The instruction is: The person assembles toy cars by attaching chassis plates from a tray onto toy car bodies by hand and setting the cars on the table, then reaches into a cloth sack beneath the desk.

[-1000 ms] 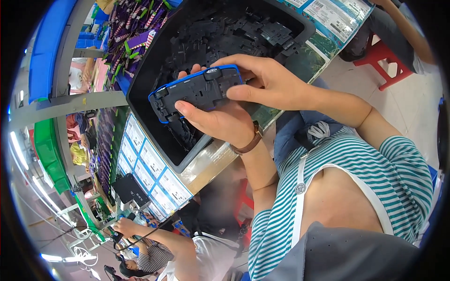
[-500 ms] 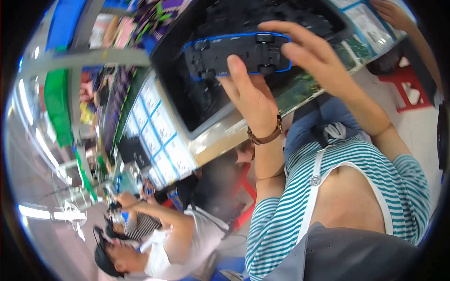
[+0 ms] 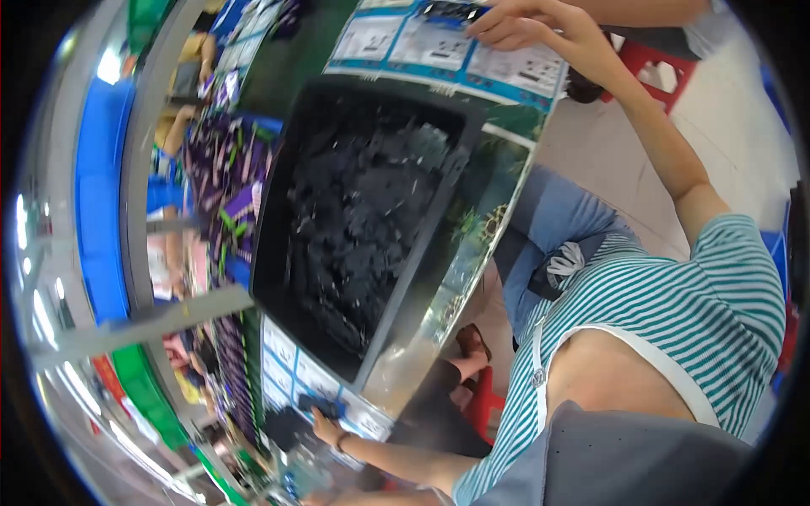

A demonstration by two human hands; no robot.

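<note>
My right hand (image 3: 540, 29) is stretched to the top of the view, its fingers closed on the end of a dark toy car (image 3: 451, 12) with a bit of blue on it. The car lies over printed white sheets with blue borders. At the lower left my left hand (image 3: 327, 430), with a watch on its wrist, has its fingers at a small dark part (image 3: 322, 406) above more printed sheets. Motion blur hides that part's exact shape. Between my hands stands a large black tray (image 3: 403, 274) full of loose black plastic pieces (image 3: 363, 211).
The bench edge (image 3: 456, 291) runs along my lap. Beyond the tray lie heaps of purple and green pieces (image 3: 224, 160), with blue bins (image 3: 105, 202) and a metal rail (image 3: 143, 325). Red stools (image 3: 645, 72) stand on the floor, and other people sit close by.
The toy car has left my left hand and is now at my right hand, far right along the bench. My left hand has moved down-left to the dark part. My view has turned.
</note>
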